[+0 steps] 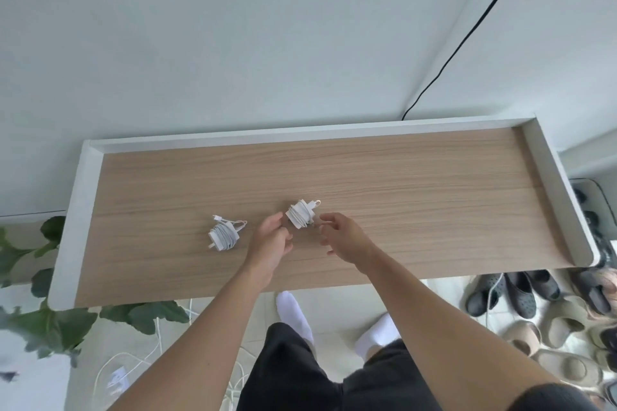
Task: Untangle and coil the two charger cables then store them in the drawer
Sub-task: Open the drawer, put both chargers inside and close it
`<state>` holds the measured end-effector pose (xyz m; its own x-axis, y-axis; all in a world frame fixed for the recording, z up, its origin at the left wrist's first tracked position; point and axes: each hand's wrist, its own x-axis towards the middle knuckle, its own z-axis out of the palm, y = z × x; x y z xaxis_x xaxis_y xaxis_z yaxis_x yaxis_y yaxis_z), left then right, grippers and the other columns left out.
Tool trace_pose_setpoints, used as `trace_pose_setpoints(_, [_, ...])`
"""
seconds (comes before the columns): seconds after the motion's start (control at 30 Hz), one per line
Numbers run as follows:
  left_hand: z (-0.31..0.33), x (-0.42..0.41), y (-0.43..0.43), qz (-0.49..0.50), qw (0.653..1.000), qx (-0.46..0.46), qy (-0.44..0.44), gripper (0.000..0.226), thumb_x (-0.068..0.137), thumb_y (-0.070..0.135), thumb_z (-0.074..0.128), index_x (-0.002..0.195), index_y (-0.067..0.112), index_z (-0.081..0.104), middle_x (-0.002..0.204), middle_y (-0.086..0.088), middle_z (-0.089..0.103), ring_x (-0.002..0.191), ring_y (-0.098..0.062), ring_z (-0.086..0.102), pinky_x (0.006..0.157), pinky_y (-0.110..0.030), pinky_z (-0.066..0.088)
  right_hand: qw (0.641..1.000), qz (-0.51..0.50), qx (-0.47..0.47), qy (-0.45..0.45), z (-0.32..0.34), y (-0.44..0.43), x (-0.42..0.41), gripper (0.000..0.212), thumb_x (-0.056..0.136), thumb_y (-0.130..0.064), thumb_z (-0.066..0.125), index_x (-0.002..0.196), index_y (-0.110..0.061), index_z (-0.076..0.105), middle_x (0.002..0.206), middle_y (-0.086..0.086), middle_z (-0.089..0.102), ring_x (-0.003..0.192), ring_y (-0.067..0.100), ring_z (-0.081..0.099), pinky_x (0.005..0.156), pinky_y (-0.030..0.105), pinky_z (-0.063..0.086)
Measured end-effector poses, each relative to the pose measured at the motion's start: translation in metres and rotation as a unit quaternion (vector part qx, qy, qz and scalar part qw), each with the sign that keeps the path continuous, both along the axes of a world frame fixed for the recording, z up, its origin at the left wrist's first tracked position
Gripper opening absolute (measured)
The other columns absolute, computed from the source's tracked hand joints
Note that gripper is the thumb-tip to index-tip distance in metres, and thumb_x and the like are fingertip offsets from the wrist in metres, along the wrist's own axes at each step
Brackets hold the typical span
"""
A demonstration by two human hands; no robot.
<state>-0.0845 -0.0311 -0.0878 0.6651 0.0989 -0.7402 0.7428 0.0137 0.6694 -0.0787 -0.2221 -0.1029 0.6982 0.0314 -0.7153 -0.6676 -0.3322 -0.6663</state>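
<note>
Two white chargers lie on the wooden tabletop (400,177), each with its cable wound around the plug block. The left coiled charger (224,235) lies alone, with a loose connector end sticking up. The right coiled charger (300,214) sits between my hands. My left hand (272,240) is just left of it, thumb and fingertips close to or touching its edge, fingers loosely curled. My right hand (344,237) hovers just right of it, fingers relaxed and spread, holding nothing. No drawer is visible.
The table has a raised white rim (551,183) at the back and sides. A black cable (467,36) runs down the wall behind. A leafy plant (50,317) stands at the left; white cords lie on the floor, and several shoes (534,297) at the right.
</note>
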Motion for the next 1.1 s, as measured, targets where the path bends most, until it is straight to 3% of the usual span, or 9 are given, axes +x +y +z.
trace_pose_setpoints(0.17, [-0.009, -0.031, 0.009, 0.014, 0.999, 0.044, -0.009, 0.047, 0.107, 0.002, 0.048, 0.147, 0.022, 0.063, 0.137, 0.004, 0.062, 0.119, -0.020, 0.072, 0.102, -0.041, 0.062, 1.000, 0.003, -0.015, -0.002, -0.006, -0.023, -0.016, 0.038, 0.106, -0.028, 0.060, 0.144, -0.022, 0.065, 0.128, 0.006, 0.072, 0.113, 0.030, 0.077, 0.090, 0.045, 0.067])
trace_pose_setpoints(0.3, [-0.021, -0.047, 0.010, 0.007, 0.998, 0.055, -0.017, 0.041, 0.108, 0.005, 0.050, 0.142, 0.022, 0.065, 0.137, 0.002, 0.067, 0.117, -0.018, 0.073, 0.107, -0.046, 0.061, 1.000, 0.001, -0.026, -0.016, -0.011, -0.041, -0.025, 0.036, 0.107, -0.029, 0.062, 0.142, -0.023, 0.067, 0.126, 0.003, 0.071, 0.104, 0.023, 0.075, 0.087, 0.040, 0.065])
trace_pose_setpoints(0.47, [-0.038, -0.059, 0.000, -0.022, 0.997, 0.060, -0.039, 0.034, 0.111, 0.007, 0.053, 0.139, 0.021, 0.066, 0.135, 0.003, 0.069, 0.122, -0.015, 0.069, 0.110, -0.044, 0.059, 0.998, -0.029, -0.038, -0.038, -0.019, -0.068, -0.045, 0.032, 0.108, -0.026, 0.062, 0.139, -0.020, 0.069, 0.122, 0.001, 0.076, 0.099, 0.023, 0.082, 0.066, 0.023, 0.053])
trace_pose_setpoints(0.57, [-0.047, -0.069, -0.008, -0.013, 0.997, 0.060, -0.049, 0.028, 0.111, 0.011, 0.055, 0.134, 0.020, 0.069, 0.132, 0.000, 0.071, 0.121, -0.015, 0.069, 0.109, -0.042, 0.059, 0.996, -0.054, -0.044, -0.052, -0.027, -0.085, -0.066, 0.026, 0.108, -0.020, 0.063, 0.131, -0.017, 0.073, 0.120, 0.005, 0.080, 0.090, 0.020, 0.078, 0.076, 0.029, 0.060])
trace_pose_setpoints(0.67, [-0.051, -0.088, -0.014, -0.018, 0.996, 0.066, -0.061, 0.028, 0.110, 0.010, 0.055, 0.132, 0.018, 0.071, 0.130, 0.001, 0.072, 0.120, -0.014, 0.069, 0.107, -0.039, 0.060, 0.994, -0.072, -0.064, -0.052, -0.034, -0.100, -0.095, 0.022, 0.107, -0.018, 0.061, 0.120, -0.020, 0.077, 0.116, 0.004, 0.083, 0.104, 0.026, 0.081, 0.091, 0.041, 0.063])
trace_pose_setpoints(0.87, [-0.047, -0.134, -0.017, -0.034, 0.994, 0.086, -0.063, 0.032, 0.108, 0.008, 0.052, 0.132, 0.018, 0.071, 0.122, 0.002, 0.071, 0.116, -0.018, 0.069, 0.107, -0.043, 0.059, 0.990, -0.076, -0.109, -0.051, -0.043, -0.121, -0.151, 0.022, 0.104, -0.018, 0.057, 0.111, -0.016, 0.077, 0.112, 0.006, 0.082, 0.104, 0.028, 0.080, 0.094, 0.049, 0.063])
trace_pose_setpoints(0.93, [-0.047, -0.147, -0.012, -0.027, 0.994, 0.092, -0.060, 0.029, 0.108, 0.011, 0.053, 0.130, 0.020, 0.071, 0.120, 0.002, 0.072, 0.114, -0.020, 0.069, 0.107, -0.044, 0.059, 0.989, -0.078, -0.116, -0.044, -0.047, -0.125, -0.163, 0.027, 0.101, -0.022, 0.058, 0.119, -0.013, 0.076, 0.113, 0.006, 0.081, 0.106, 0.031, 0.079, 0.098, 0.054, 0.064])
trace_pose_setpoints(1.0, [-0.048, -0.157, -0.006, -0.012, 0.994, 0.093, -0.052, 0.026, 0.108, 0.013, 0.054, 0.127, 0.022, 0.070, 0.117, 0.000, 0.072, 0.108, -0.020, 0.069, 0.104, -0.044, 0.058, 0.988, -0.080, -0.122, -0.042, -0.059, -0.131, -0.171, 0.047, 0.096, -0.030, 0.058, 0.137, -0.011, 0.070, 0.114, 0.002, 0.078, 0.112, 0.032, 0.077, 0.105, 0.055, 0.062])
trace_pose_setpoints(1.1, [-0.054, -0.168, 0.003, -0.006, 0.996, 0.084, -0.023, 0.019, 0.093, 0.011, 0.058, 0.103, 0.025, 0.066, 0.098, -0.007, 0.063, 0.082, -0.022, 0.057, 0.079, -0.038, 0.053, 0.988, -0.101, -0.116, -0.033, -0.074, -0.140, -0.177, 0.076, 0.087, -0.038, 0.057, 0.156, -0.009, 0.055, 0.124, 0.003, 0.074, 0.116, 0.029, 0.074, 0.110, 0.054, 0.060])
